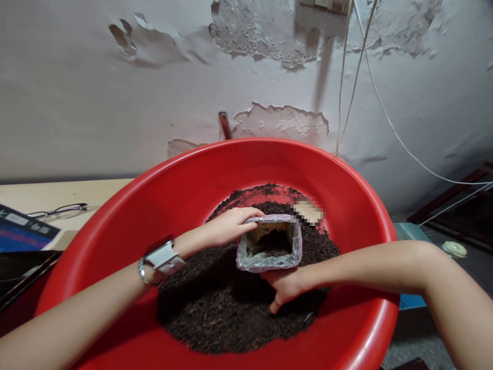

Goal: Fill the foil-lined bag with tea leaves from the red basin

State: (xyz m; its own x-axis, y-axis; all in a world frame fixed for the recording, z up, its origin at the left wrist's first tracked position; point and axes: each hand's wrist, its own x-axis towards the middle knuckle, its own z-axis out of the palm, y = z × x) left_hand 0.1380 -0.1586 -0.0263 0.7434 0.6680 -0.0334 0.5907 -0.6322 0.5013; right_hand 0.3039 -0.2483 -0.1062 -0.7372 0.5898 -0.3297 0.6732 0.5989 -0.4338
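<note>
A small square box (241,259) lined with clear plastic film is tilted over the dark soil (215,318), its opening toward me. Some soil lies inside it. My left hand (234,226) grips the upper left of its rim, the thumb along the near edge and the fingers over the far side. Under the near right side, my right hand (287,285) is against the box, thumb stretched down over the soil. Its other fingers are hidden beneath the box. Around both hands is a large red basin (246,151) holding the soil.
A pale, partly blurred block (308,211) lies on the soil behind the box. Left of the basin are a wooden tabletop (108,190), eyeglasses (61,209) and a dark printed box (26,228). White cables (379,97) hang down the peeling wall (96,103) at right.
</note>
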